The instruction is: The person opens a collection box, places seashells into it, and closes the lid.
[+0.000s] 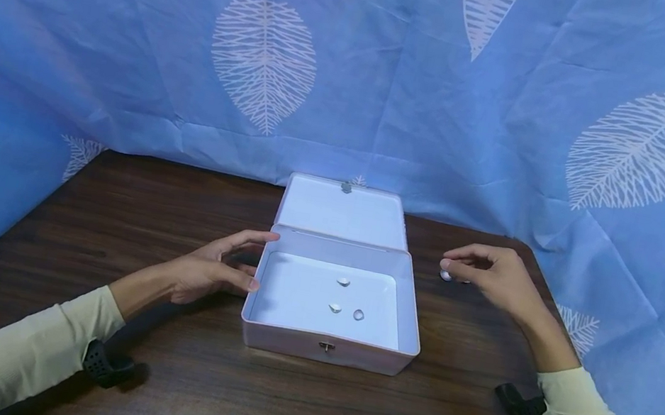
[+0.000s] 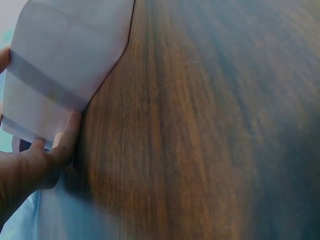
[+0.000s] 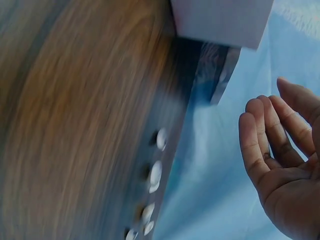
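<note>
An open white metal box sits on the table, its lid laid back. My left hand rests against the box's left side, index finger and thumb touching the rim. In the left wrist view, a finger reaches along the box wall near the tabletop. My right hand hovers right of the box with bent fingers. Nothing shows between its fingertips in the right wrist view, where several small pale oval pieces lie in a row on the table. Inside the box are two small shiny shell-like pieces and one round piece.
The dark wood table extends on both sides of the box. A blue curtain with white leaf prints hangs behind it and along both sides. A small clasp juts from the box's front wall.
</note>
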Tool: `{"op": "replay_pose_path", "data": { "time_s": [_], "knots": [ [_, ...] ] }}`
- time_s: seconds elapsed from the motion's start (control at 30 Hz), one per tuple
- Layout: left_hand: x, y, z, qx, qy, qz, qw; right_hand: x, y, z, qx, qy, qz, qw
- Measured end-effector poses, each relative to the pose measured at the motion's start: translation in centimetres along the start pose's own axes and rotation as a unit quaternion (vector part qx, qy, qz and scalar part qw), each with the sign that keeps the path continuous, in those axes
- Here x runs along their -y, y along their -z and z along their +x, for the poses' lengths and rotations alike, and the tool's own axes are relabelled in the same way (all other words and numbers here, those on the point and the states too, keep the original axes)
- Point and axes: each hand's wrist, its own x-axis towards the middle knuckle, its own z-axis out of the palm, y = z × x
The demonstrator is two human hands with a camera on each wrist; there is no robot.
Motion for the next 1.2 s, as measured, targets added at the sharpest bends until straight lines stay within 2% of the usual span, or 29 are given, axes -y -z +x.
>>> {"op": "replay_pose_path", "data": {
  "time_s": [0.17,0.53,0.8,1.2],
  "knots": [
    [0.0,0.1,-0.1,0.003,0.0,-0.003,1.0,-1.6,0.8,0.3,-0.006,-0.017,-0.017,0.9997],
    [0.0,0.1,0.1,0.006,-0.006,0.001,1.0,-5.3,1.4,1.1,0.018,-0.063,-0.026,0.9975],
    [-0.1,0.0,-0.1,0.001,-0.003,0.0,1.0,-6.7,1.4,1.6,0.033,-0.083,-0.051,0.9947],
    [0.0,0.0,0.0,-0.002,-0.002,0.003,1.0,-8.3,1.1,2.1,0.048,-0.092,-0.088,0.9907]
  ]
}}
